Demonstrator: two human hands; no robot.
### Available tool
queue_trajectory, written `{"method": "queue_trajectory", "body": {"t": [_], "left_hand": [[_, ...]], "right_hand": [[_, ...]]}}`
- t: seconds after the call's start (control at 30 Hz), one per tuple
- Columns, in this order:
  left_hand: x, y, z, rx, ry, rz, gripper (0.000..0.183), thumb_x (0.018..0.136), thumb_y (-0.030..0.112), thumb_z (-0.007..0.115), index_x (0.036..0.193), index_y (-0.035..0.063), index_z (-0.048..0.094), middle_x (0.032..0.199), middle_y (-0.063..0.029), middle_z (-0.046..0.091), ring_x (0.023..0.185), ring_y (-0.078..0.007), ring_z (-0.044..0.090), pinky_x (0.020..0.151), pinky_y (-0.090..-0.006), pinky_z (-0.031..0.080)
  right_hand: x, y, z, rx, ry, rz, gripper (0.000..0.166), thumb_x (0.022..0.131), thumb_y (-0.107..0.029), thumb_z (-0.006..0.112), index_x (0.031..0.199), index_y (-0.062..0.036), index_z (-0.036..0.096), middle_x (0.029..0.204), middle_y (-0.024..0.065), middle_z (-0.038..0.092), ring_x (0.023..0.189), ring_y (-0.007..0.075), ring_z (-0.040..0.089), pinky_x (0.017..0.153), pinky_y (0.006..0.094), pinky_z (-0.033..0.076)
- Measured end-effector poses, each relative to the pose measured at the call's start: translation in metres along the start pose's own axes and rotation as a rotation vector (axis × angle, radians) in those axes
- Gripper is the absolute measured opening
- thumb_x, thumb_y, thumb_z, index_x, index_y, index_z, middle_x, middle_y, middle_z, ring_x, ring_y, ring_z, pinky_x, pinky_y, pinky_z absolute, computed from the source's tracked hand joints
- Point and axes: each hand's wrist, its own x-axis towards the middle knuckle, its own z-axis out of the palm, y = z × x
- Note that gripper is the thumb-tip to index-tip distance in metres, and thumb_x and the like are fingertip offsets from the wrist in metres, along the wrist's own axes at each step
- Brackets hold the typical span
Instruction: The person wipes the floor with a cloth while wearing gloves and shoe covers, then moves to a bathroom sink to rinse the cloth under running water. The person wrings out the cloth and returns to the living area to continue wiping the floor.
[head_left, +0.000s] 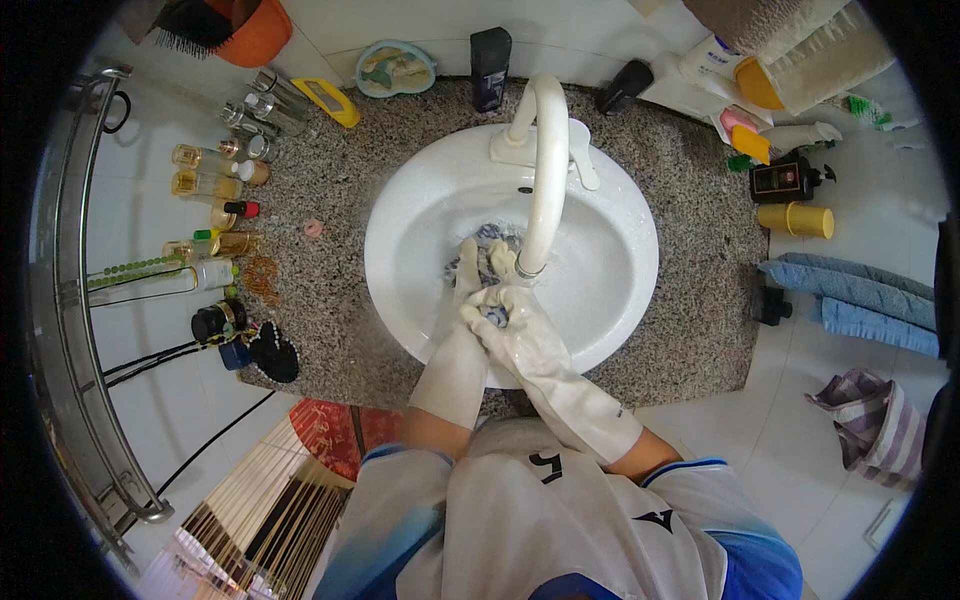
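Observation:
Both my hands wear long white rubber gloves and work low over a white oval washbasin (607, 255). My right hand (504, 309) is curled tightly around a bunched blue-grey patterned cloth (495, 316), part of which shows between its fingers. Just beyond it, my left hand (469, 271) reaches deeper into the bowl and grips more of the wet cloth; its fingers are partly hidden by the folds and the right glove. A white gooseneck faucet (551, 150) arches over the basin, its spout end close to my right hand. Splashing water surrounds the far end of the cloth.
Granite counter (697, 300) surrounds the basin. Several perfume bottles (206, 184) line its left side, beside a metal towel rack (82, 300). A black bottle (491, 69) stands behind the basin. On the right are a yellow cup (796, 220), a black pump bottle (784, 178) and blue towels (855, 289).

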Motion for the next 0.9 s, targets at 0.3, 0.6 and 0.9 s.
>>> {"method": "queue_trajectory", "body": {"t": [0.3,0.6,0.9], "left_hand": [[-0.054,0.020,-0.003,1.144,-0.242,0.337,0.048,0.097,0.011,0.076,0.140,-0.0055,0.061,0.112,-0.0075,0.071,0.106,-0.0166,0.067,0.090,-0.0288,0.053],[-0.088,0.050,-0.014,0.974,-0.884,0.296,0.044,0.094,0.007,0.072,0.136,-0.0058,0.064,0.112,-0.0129,0.072,0.088,-0.0174,0.073,0.077,-0.0310,0.061],[-0.048,0.049,-0.033,0.459,-0.501,0.096,0.058,0.097,0.028,0.077,0.143,0.0019,0.054,0.118,-0.0117,0.070,0.104,-0.0197,0.068,0.087,-0.0326,0.059]], "right_hand": [[0.061,0.081,-0.050,-0.060,-0.010,0.369,0.048,0.102,-0.028,0.070,0.143,-0.0062,0.060,0.137,0.0163,0.069,0.127,0.0277,0.065,0.112,0.0388,0.051],[0.085,0.135,-0.024,1.348,-0.251,0.403,0.044,0.111,-0.036,0.057,0.137,-0.0010,0.062,0.132,0.0146,0.069,0.120,0.0277,0.068,0.107,0.0431,0.058],[0.055,0.023,-0.041,1.185,-0.150,0.469,0.038,0.109,-0.034,0.059,0.131,-0.0029,0.066,0.122,0.0130,0.074,0.111,0.0264,0.072,0.099,0.0411,0.059]]}}
